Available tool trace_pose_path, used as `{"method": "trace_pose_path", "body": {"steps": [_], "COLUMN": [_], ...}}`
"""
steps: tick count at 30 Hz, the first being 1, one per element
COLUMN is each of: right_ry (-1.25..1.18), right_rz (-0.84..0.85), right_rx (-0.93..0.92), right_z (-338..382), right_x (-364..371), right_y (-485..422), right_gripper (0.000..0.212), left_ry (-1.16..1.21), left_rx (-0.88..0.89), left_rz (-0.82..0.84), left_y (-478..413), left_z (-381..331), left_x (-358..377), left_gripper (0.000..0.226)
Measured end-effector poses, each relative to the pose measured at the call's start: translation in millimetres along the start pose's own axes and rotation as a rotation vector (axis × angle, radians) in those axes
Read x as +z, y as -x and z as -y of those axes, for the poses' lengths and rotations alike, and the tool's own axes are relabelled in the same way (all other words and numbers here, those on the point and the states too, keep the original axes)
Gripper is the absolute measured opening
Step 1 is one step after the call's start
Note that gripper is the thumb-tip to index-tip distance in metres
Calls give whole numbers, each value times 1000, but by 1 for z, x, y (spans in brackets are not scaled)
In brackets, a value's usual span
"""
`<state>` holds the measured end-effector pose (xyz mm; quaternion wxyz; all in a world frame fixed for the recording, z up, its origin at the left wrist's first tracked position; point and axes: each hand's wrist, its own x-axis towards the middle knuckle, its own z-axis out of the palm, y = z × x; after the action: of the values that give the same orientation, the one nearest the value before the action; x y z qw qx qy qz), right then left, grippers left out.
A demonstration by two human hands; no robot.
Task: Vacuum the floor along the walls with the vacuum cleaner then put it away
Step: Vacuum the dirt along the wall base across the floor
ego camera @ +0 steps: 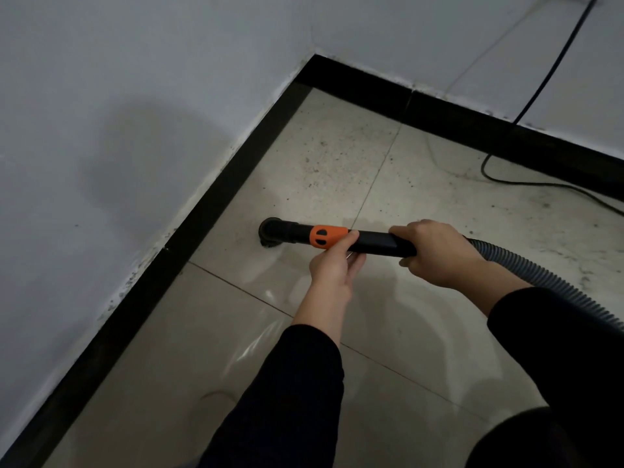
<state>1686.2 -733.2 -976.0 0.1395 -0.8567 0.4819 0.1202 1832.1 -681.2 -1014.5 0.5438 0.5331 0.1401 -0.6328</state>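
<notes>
A black vacuum wand [374,243] with an orange collar [326,236] lies nearly level across the middle of the view. Its round brush nozzle [270,233] touches the beige tiled floor [236,332] a short way from the black skirting [189,231] of the left wall. My left hand [332,268] holds the wand from below just behind the orange collar, thumb on top. My right hand [439,253] grips the wand's rear end, where the grey ribbed hose [540,275] runs off to the right.
Two white walls meet in a corner [314,57] at the top. A black power cord [553,62] runs down the far wall and across the floor at right. Dark dust specks [317,157] lie on the tiles near the corner.
</notes>
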Motion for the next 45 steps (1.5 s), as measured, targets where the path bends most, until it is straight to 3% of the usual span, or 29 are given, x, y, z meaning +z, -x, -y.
{"method": "trace_pose_path", "body": {"steps": [7,18,45], "right_ry": [-33,-63,-164], "right_rz": [-11,-28,-12], "right_rx": [66,146,60], "right_z": [-16,-37,19], "right_x": [1,3,6], "right_y": [7,16,-35], "right_gripper": [23,22,18], "left_ry": [-38,-112,-31], "left_rx": [-10,-28,56], "left_rz": [25,60,-69], "left_y": [-2,-3,-15], "left_z": [10,24,-32], "left_x": [15,33,-2], "left_gripper": [33,21,21]}}
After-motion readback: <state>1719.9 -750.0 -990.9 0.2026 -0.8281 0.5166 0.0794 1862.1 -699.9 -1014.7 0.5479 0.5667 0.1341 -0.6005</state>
